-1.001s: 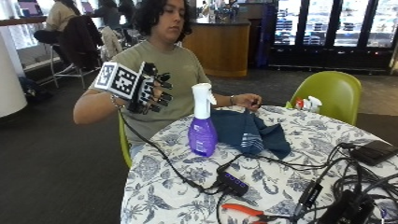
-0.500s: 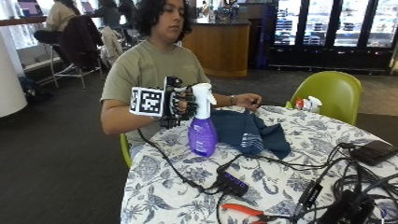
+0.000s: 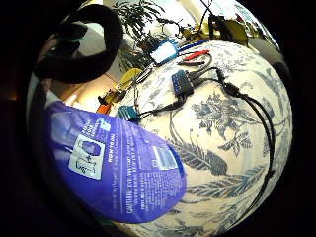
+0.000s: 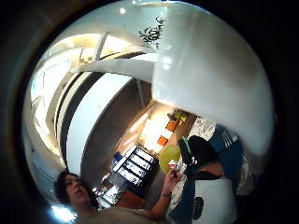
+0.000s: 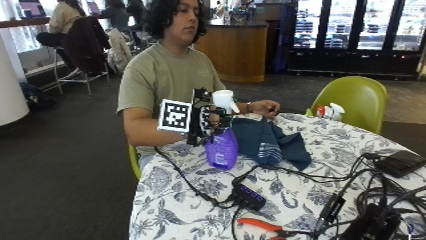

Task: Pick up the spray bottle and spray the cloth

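My gloved right hand (image 5: 203, 120) is at the neck of the purple spray bottle (image 5: 221, 145), directly below its white spray head (image 5: 223, 101). My fingers (image 5: 216, 119) curl around that neck. The bottle stands upright on the floral surface (image 5: 200, 200); I cannot tell if its base is lifted. The blue cloth (image 5: 269, 142) lies just beside the bottle, on the side away from my hand. My bare hand (image 5: 265, 107) rests at the cloth's far edge
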`<state>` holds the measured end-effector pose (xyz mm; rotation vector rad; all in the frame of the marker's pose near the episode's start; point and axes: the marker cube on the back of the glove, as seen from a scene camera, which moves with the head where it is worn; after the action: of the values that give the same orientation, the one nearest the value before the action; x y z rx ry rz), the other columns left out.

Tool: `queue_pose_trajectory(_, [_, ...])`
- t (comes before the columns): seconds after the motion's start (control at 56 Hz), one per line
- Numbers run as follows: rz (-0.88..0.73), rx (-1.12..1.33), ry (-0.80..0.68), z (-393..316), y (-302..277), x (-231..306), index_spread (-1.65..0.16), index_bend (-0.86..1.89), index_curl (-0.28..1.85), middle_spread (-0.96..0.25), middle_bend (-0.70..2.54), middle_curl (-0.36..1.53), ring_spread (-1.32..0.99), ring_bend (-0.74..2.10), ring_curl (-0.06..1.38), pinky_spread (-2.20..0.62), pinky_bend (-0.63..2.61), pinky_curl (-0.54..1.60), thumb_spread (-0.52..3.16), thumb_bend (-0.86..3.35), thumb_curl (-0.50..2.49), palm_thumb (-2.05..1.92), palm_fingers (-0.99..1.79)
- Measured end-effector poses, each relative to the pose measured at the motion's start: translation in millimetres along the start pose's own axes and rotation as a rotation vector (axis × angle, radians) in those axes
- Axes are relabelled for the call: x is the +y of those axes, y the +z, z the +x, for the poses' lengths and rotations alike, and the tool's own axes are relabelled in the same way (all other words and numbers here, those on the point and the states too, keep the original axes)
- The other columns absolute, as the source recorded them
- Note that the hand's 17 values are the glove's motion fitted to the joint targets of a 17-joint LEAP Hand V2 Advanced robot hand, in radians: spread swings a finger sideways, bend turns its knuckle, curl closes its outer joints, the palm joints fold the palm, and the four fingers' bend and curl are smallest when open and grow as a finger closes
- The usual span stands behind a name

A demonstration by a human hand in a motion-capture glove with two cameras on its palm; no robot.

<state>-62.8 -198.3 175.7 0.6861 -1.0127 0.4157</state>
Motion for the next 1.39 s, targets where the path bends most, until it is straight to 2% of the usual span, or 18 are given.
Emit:
queue_pose_trajectory(0.125, [0.026, -0.015, 0.049, 7, 14, -15, -0.23, 0.09, 0.19, -0.04, 0.28, 0.38, -0.12, 0.5, 0.35, 0.03, 0.33, 0.35, 0.87, -0.02, 0.42, 0.83, 0.52])
queue_pose_trajectory(0.197, [-0.04, -0.053, 0.069, 10, 21, -13, -0.23, 0.09, 0.19, -0.04, 0.29, 0.38, -0.12, 0.5, 0.35, 0.02, 0.33, 0.35, 0.87, -0.02, 0.43, 0.84, 0.53])
queue_pose_trajectory(0.34, [-0.116, -0.093, 0.22, 14, 33, -19, -0.23, 0.08, 0.18, -0.04, 0.3, 0.39, -0.12, 0.53, 0.35, 0.02, 0.32, 0.35, 0.86, -0.03, 0.43, 0.86, 0.55])
queue_pose_trajectory(0.375, [-0.141, -0.087, 0.246, 14, 33, -22, -0.23, 0.07, 0.17, -0.04, 0.32, 0.39, -0.13, 0.55, 0.35, 0.02, 0.31, 0.35, 0.85, -0.03, 0.43, 0.86, 0.59])
queue_pose_trajectory(0.5, [-0.231, -0.082, 0.291, 13, 31, -28, -0.27, 0.26, 0.25, -0.11, 0.39, 0.41, -0.15, 0.52, 0.34, 0.01, 0.14, 0.29, 0.85, -0.03, 0.44, 0.85, 1.0])
queue_pose_trajectory(0.59, [-0.26, -0.162, 0.273, 8, 21, -27, -0.28, 0.25, 0.3, -0.15, 0.4, 0.42, -0.16, 0.48, 0.35, -0.03, 0.17, 0.3, 0.81, -0.01, 0.47, 0.89, 1.11])
queue_pose_trajectory(0.715, [-0.199, -0.221, 0.222, -5, -2, -24, -0.28, 0.21, 0.35, -0.18, 0.39, 0.44, -0.18, 0.45, 0.37, -0.09, 0.22, 0.33, 0.63, -0.02, 0.53, 0.99, 1.2])
queue_pose_trajectory(0.786, [-0.141, -0.196, 0.15, -25, -29, -26, -0.28, 0.17, 0.36, -0.2, 0.4, 0.45, -0.19, 0.47, 0.39, -0.18, 0.33, 0.36, 0.55, -0.03, 0.56, 0.98, 1.32])
queue_pose_trajectory(0.911, [-0.206, -0.099, 0.056, -70, -64, -38, -0.29, 0.28, 0.42, -0.22, 0.44, 0.48, -0.21, 0.51, 0.41, -0.26, 0.34, 0.38, 0.43, -0.04, 0.6, 0.96, 1.4])
queue_pose_trajectory(1.019, [-0.301, 0.018, 0.048, -111, -74, -46, -0.29, 0.32, 0.45, -0.22, 0.47, 0.49, -0.21, 0.53, 0.43, -0.29, 0.36, 0.38, 0.36, -0.03, 0.63, 0.96, 1.4])
queue_pose_trajectory(1.162, [-0.553, 0.227, 0.022, -147, -63, -59, -0.28, 0.35, 0.49, -0.23, 0.5, 0.5, -0.21, 0.55, 0.45, -0.3, 0.39, 0.39, 0.29, -0.03, 0.67, 0.96, 1.39])
queue_pose_trajectory(1.394, [-0.884, 0.603, -0.005, -168, -14, -45, -0.28, 0.38, 0.52, -0.22, 0.52, 0.51, -0.2, 0.57, 0.46, -0.3, 0.41, 0.39, 0.24, -0.03, 0.71, 0.98, 1.38])
